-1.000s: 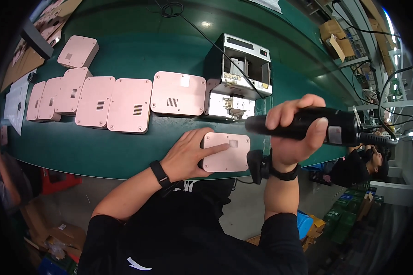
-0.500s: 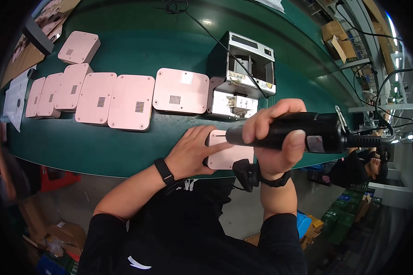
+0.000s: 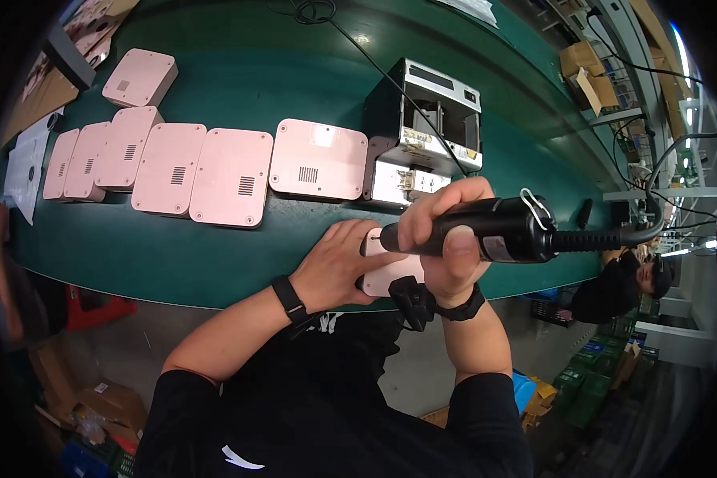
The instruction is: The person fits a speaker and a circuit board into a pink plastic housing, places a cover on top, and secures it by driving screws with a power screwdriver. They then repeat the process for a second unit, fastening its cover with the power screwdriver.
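Note:
My right hand [image 3: 450, 251] is wrapped around a black corded electric screwdriver [image 3: 508, 233], held nearly level with its cord running off to the right. Its nose points left, and the bit is at the upper left corner of a pink box [image 3: 381, 280] near the table's front edge. Whether the bit sits in the corner hole is too small to tell. My left hand [image 3: 336, 267] grips that box from its left side, one finger stretched across the top. The right hand and tool cover the box's right part.
Several pink boxes with vent slots, one of them a wide box [image 3: 319, 159], lie in a row at the left and middle of the green table [image 3: 295, 80]. A black and silver screw feeder [image 3: 430, 119] stands beyond my right hand. Another person [image 3: 613, 283] is at the far right.
My right hand has moved left with the electric screwdriver, bringing the nose closer to the box's upper left corner. My left hand has stayed on the box.

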Motion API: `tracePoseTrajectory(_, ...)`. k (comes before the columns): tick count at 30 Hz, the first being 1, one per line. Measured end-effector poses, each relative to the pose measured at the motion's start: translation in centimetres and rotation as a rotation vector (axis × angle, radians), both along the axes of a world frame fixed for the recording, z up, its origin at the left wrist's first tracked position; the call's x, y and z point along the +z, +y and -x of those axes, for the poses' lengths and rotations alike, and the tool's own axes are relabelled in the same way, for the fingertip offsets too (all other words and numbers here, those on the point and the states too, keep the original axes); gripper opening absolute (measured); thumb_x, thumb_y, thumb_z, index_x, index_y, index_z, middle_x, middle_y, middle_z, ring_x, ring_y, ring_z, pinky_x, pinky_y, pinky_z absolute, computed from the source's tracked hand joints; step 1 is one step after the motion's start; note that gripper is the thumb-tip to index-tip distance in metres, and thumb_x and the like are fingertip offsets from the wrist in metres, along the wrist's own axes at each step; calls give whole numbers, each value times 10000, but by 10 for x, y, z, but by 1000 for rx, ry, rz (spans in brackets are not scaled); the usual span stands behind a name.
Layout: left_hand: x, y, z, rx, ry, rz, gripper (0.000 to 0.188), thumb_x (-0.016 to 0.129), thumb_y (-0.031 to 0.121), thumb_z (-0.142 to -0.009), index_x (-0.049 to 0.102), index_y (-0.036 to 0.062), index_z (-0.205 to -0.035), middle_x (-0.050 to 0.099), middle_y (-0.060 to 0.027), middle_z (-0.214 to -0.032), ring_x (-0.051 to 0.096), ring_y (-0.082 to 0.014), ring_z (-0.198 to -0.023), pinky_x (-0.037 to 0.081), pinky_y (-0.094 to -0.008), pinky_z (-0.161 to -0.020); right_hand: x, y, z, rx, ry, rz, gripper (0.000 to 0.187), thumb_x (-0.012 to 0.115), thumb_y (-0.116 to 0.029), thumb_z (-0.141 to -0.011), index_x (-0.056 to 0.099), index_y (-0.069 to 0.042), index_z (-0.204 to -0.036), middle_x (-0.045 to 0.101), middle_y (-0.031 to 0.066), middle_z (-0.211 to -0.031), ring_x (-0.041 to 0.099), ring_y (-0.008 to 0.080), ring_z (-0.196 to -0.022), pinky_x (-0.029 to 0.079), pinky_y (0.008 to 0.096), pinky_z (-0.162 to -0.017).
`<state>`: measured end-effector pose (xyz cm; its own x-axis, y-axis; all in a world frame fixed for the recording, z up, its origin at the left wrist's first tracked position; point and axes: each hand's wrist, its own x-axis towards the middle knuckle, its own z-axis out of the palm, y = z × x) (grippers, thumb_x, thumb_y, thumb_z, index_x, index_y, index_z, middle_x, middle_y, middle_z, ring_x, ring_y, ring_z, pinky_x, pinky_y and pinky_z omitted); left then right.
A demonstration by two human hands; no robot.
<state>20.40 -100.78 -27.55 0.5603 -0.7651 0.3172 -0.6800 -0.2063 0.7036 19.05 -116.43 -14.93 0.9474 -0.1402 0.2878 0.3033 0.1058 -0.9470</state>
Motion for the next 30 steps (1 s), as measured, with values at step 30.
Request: tracePoseTrajectory(30, 13, 30, -19, 92, -35, -75, 838, 921, 287, -671, 647, 334, -1461, 524, -187, -1398, 530, -390, -1307, 433, -497, -1112, 27, -50, -21, -274, -133, 53, 439, 544, -481, -1060, 546, -46, -1120, 557, 88, -713, 560, 223, -576, 505, 357, -567)
